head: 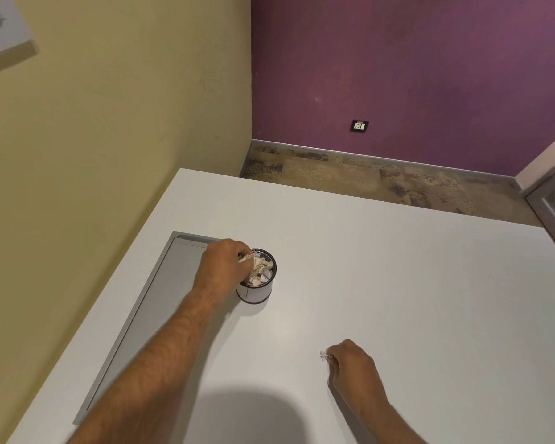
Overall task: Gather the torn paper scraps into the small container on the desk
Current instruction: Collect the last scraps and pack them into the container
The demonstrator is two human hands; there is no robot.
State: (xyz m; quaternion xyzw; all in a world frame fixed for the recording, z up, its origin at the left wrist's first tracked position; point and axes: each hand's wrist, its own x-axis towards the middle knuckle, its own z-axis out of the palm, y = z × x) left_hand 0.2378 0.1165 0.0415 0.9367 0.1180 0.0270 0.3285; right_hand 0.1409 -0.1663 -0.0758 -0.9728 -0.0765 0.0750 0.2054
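Observation:
A small round container with a dark rim stands on the white desk, filled with crumpled paper scraps. My left hand is over its left rim, fingers pinched on a small white scrap at the opening. My right hand rests on the desk to the lower right, fingers closed on another small paper scrap that sticks out from the fingertips.
A grey recessed panel runs along the desk's left side, just behind my left hand. The desk's far edge meets a yellow wall on the left and open floor beyond. A dark shadow lies at the near edge.

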